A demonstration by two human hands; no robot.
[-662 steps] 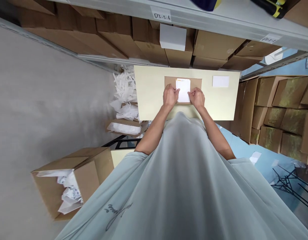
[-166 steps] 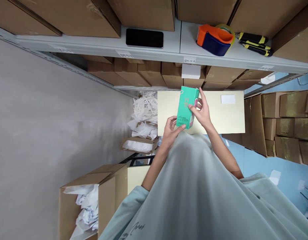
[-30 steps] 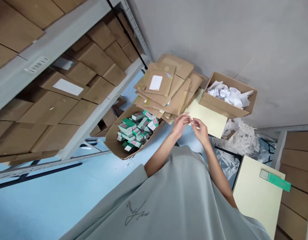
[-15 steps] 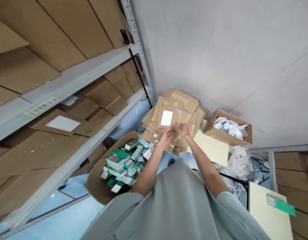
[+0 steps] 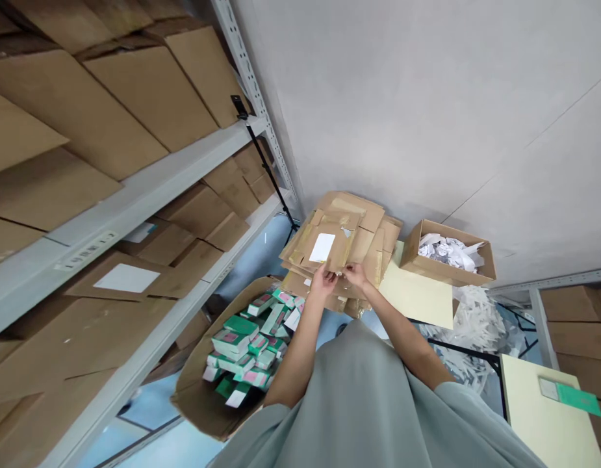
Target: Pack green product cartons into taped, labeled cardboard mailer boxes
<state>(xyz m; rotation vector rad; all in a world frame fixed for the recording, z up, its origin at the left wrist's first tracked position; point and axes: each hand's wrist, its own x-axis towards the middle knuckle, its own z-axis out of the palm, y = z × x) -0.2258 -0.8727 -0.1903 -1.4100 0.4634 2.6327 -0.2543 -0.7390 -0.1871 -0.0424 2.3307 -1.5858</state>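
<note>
In the head view, we have both hands at the near edge of a stack of flat brown cardboard mailers (image 5: pixel 336 244) piled against the grey wall. Our left hand (image 5: pixel 323 283) and right hand (image 5: pixel 356 275) sit close together, fingers curled and pinching the near rim of the top flat brown mailer with a white label (image 5: pixel 324 246); how tightly they grip we cannot tell at this size. That mailer lies directly beyond the hands, its long axis running away from us and slightly leftward, the label on its far-left half. Both hands are about equally near it, the left closer to the label.

To the near left, below the left forearm, stands an open brown carton of green and pink product boxes (image 5: pixel 242 351). To the right of the stack lie a pale yellow sheet (image 5: pixel 417 299) and an open brown box of crumpled white paper (image 5: pixel 449 253). Grey metal shelving with brown cartons (image 5: pixel 134 188) fills the left.
</note>
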